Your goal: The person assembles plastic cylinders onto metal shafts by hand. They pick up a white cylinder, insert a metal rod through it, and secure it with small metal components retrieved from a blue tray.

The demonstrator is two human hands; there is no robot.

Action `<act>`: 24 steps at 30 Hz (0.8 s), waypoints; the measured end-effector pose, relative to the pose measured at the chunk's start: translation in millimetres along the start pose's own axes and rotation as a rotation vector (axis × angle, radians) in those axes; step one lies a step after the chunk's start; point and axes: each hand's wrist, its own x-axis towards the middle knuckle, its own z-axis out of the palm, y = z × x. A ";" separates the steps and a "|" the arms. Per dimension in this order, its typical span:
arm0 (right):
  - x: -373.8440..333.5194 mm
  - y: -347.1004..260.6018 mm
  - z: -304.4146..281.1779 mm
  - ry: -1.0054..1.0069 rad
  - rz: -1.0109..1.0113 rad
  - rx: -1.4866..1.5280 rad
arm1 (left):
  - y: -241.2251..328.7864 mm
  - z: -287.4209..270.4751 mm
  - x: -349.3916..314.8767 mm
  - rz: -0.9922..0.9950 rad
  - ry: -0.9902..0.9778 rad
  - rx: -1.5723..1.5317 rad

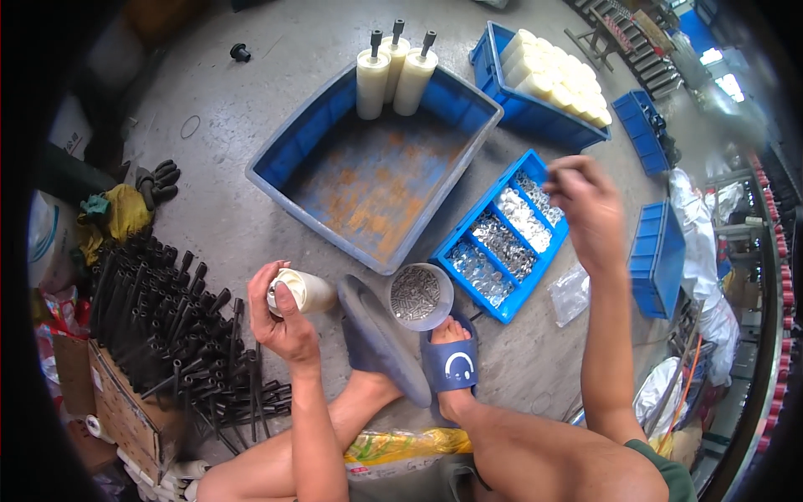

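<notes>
My left hand (288, 330) grips a cream-white plastic roller (314, 293), its end turned up toward me and the thumb on that end. My right hand (590, 205) is raised over the right edge of a blue compartment tray (507, 313), fingers curled together; whatever they hold is too small or blurred to make out. The tray's sections hold metal washers (478, 272), dark metal rings or nuts (506, 243) and white plastic pieces (524, 219). Near my feet stands a round white tub (448, 293) of short metal pins or screws (415, 291).
Three rollers with black rods (373, 84) stand inside a large blue crate (276, 180). Behind it, another blue crate (535, 105) is stacked with cream rollers (556, 75). Many black rods (167, 326) lie piled at left, beside a cardboard box (125, 402). A plastic bag (570, 294) lies right.
</notes>
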 end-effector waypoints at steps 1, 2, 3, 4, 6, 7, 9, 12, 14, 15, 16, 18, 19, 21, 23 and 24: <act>19.9 42.6 -24.3 0.005 0.054 -0.302 | 0.8 4.3 -0.6 -0.014 0.013 -0.012; 36.3 93.8 -50.8 0.000 0.088 -0.537 | 0.8 7.6 -0.3 -0.012 0.007 -0.028; 42.4 125.9 -63.7 -0.038 0.012 -0.770 | 0.4 9.8 0.5 -0.010 0.004 -0.038; 45.3 149.9 -72.1 -0.081 -0.061 -0.998 | 0.2 10.5 -0.8 -0.012 -0.001 -0.042; 48.6 177.6 -69.1 -0.145 -0.111 -1.204 | 1.5 6.3 0.6 0.031 -0.050 -0.007; 46.0 184.5 -66.4 -0.147 -0.114 -1.228 | 2.2 4.8 2.2 0.055 -0.074 0.010; 41.8 192.7 -62.2 -0.129 -0.122 -1.260 | 3.2 2.2 3.0 0.068 -0.093 0.061; 42.0 195.4 -59.1 -0.090 -0.137 -1.223 | 2.8 -0.9 4.2 0.043 -0.091 0.101; 45.6 196.0 -58.4 -0.094 -0.157 -1.204 | 0.9 -1.5 4.5 -0.001 -0.064 0.065; 47.0 197.4 -59.2 -0.102 -0.173 -1.210 | -1.0 -1.0 3.1 -0.032 -0.045 0.021; 48.7 198.7 -60.2 -0.110 -0.189 -1.216 | -2.0 -0.5 2.4 -0.063 -0.026 -0.023; 53.3 202.1 -61.4 -0.008 -0.223 -1.108 | -1.2 2.7 1.8 -0.077 -0.012 -0.052; 52.4 204.3 -61.9 0.038 -0.203 -1.038 | -1.2 3.7 1.5 -0.084 -0.006 -0.066; 52.3 213.2 -61.4 0.094 -0.105 -0.948 | 0.0 4.2 3.2 -0.021 -0.042 -0.016; 54.1 222.7 -65.1 0.115 -0.021 -0.878 | 1.4 7.4 4.3 0.016 -0.070 0.007; 52.4 221.7 -59.2 0.112 0.050 -0.824 | 1.6 6.8 3.9 0.022 -0.080 0.017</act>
